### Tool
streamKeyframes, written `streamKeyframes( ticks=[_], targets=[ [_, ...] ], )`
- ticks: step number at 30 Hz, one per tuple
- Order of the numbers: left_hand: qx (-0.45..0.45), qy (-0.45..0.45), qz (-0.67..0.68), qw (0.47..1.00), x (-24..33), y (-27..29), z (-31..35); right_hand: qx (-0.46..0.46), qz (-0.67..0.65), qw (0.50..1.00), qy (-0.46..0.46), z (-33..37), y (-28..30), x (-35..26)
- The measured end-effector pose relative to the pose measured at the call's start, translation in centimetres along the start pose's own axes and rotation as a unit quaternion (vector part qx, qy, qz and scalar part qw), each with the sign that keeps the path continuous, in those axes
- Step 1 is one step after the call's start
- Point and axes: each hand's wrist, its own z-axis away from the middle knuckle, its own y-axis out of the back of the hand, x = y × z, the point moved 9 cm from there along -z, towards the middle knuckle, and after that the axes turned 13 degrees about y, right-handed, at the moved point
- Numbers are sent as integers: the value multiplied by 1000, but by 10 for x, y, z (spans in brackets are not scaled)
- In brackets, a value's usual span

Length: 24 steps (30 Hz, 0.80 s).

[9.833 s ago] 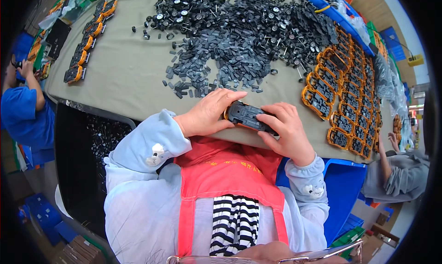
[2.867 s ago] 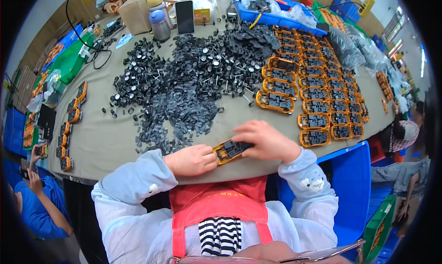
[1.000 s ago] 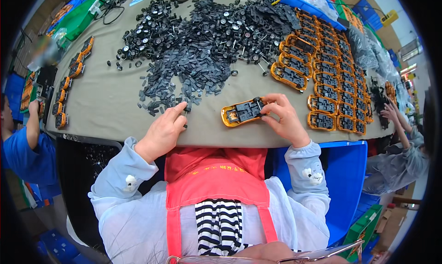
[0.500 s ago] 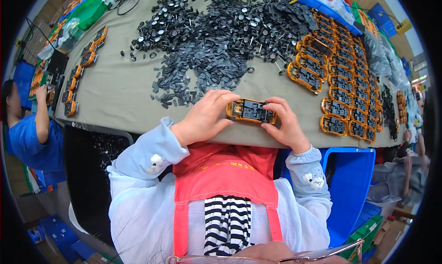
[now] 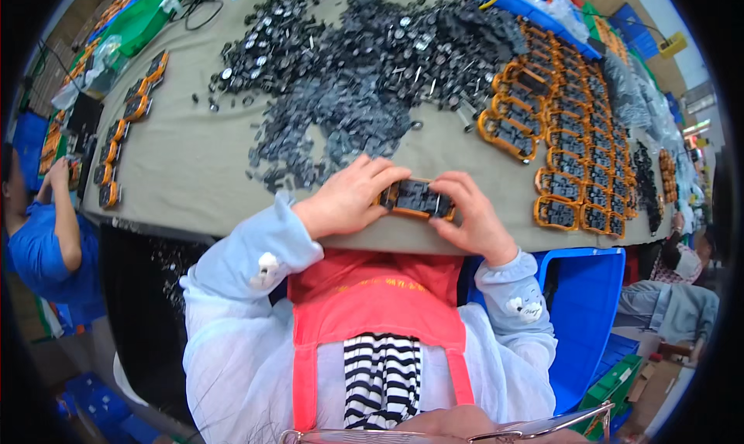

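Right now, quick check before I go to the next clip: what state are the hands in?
Left hand: closed on the left end of an orange-and-black toy car.
Right hand: closed on the car's right end.

Cloth, left: broad bare strip of tablecloth between the row of cars and the parts heap; passable from near edge toward the back; a few stray wheels at its far end.
Heap, middle: lies just beyond the left hand; obstructs a low path straight outward.
Cloth, right: bare gap between right hand and orange cars; narrows toward the heap.
Orange cars: packed block, little room between; blue tray bounds its far end.
Between hands: occupied by toy car.
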Motion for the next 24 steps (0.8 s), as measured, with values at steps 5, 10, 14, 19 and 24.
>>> streamKeyframes(
  ticks=[5, 10, 14, 19, 24],
  targets=[
    [13, -25, 10, 1000, -6, 0, 4, -22, -10, 1000, 18, -18, 21, -2],
    [30, -31, 6, 999, -7, 3, 3, 191, 140, 969, -73, -53, 106, 87],
    [46, -43, 8, 998, -8, 4, 5, 210, 249, 939, -114, -94, 146, 162],
    [50, -46, 1, 998, -8, 4, 4, 156, 257, 944, -137, -151, 150, 223],
    [44, -38, 6, 998, -7, 2, 4, 63, 307, 934, -170, -195, 116, 246]
  ],
)
